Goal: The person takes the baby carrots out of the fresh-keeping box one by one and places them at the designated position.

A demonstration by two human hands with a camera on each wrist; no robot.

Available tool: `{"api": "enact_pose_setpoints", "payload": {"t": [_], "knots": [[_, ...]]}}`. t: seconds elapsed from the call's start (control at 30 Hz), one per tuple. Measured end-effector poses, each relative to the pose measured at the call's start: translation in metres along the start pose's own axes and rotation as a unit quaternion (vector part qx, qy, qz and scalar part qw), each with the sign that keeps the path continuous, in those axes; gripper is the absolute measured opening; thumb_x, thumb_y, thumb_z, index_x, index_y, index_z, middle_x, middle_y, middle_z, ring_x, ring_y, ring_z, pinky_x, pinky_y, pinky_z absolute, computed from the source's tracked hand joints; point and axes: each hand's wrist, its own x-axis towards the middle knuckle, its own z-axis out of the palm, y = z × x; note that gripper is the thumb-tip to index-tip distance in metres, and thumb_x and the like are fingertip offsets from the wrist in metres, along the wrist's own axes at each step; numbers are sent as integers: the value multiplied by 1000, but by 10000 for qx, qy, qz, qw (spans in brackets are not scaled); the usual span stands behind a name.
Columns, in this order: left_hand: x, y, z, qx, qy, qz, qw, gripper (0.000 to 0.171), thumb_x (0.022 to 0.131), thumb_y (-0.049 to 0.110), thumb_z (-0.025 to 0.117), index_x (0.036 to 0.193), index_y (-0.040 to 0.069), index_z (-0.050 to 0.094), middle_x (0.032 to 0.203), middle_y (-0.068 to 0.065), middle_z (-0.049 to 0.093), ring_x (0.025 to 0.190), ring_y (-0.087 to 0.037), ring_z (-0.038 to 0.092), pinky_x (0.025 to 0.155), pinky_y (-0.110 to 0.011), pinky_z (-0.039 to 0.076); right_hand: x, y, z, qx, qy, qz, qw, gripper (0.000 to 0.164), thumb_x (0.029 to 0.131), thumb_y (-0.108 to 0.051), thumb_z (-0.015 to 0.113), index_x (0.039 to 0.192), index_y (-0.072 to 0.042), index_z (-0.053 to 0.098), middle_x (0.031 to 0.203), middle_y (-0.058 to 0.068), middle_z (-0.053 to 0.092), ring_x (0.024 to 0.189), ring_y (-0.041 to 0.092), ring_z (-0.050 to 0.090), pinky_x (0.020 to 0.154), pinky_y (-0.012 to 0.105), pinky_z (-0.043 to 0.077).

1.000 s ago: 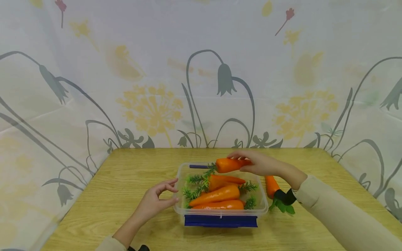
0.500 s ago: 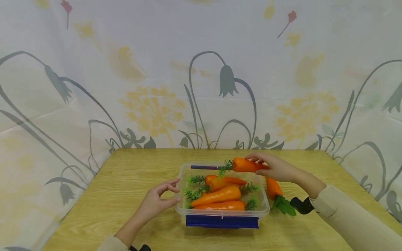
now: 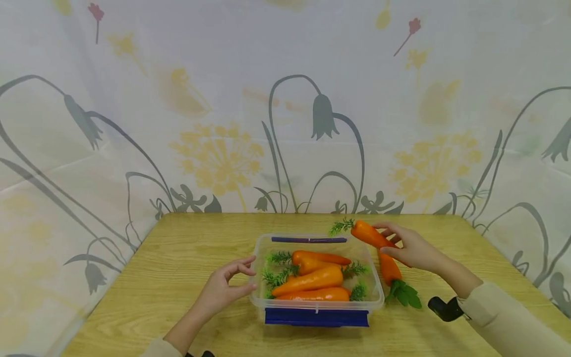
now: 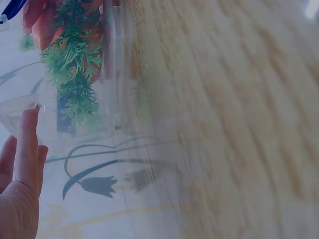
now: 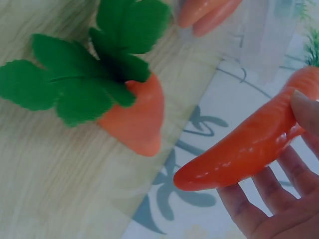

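Observation:
My right hand [image 3: 412, 249] pinches an orange carrot [image 3: 367, 233] by its narrow end, between thumb and fingers. The carrot hangs above the back right corner of a clear plastic box [image 3: 376, 292], its feathery green top pointing left. In the right wrist view the carrot [image 5: 244, 144] lies across the fingers with its tip free. Several more carrots [image 3: 312, 280] with green tops lie inside the box. At the box's left side, my left hand [image 3: 221, 288] touches the rim with loosely bent fingers, thumb apart. The left wrist view shows a fingertip at the clear plastic edge.
Another carrot [image 3: 390, 270] with broad green leaves [image 3: 405, 294] lies on the wooden table [image 3: 178, 258], just right of the box. A blue latch [image 3: 316, 317] hangs on the box's front. A patterned cloth [image 3: 285, 99] stands behind the table.
The right hand has carried the carrot rightward from over the box's back edge to its right corner, and the carrot has tilted. My left hand has stayed at the box's left side.

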Motion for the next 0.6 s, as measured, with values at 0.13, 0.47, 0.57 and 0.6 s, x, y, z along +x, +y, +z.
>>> {"api": "enact_pose_setpoints", "payload": {"t": [0.13,0.47,0.57,0.6], "knots": [[0,0,0,31,-9,-28,10000,20,81,11,72,97,1,65,135,-8,49,127,-33,39,106,-55,21,-7,9,1,32,280,319,9991,51,87,-10,67,131,-1,44,107,21,58,86,30,59,65,39,52],[-1,2,2,30,-10,12,10000,19,82,9,71,97,0,64,136,-8,49,125,-31,42,106,-54,23,-18,34,8,378,512,1116,9917,57,89,-18,66,132,8,39,104,25,57,77,25,60,58,30,51],[-1,3,2,27,-16,-7,10000,20,83,11,71,97,0,64,136,-8,49,125,-30,42,106,-53,23,-22,41,11,557,517,1393,9873,61,89,-22,66,132,10,38,105,26,56,78,26,60,57,29,52],[-1,3,2,20,-25,-8,10000,20,83,12,71,97,0,64,136,-8,49,125,-30,42,106,-53,23,-24,44,12,619,514,1469,9859,62,89,-23,66,133,10,37,105,27,56,78,26,61,56,29,52]]}}
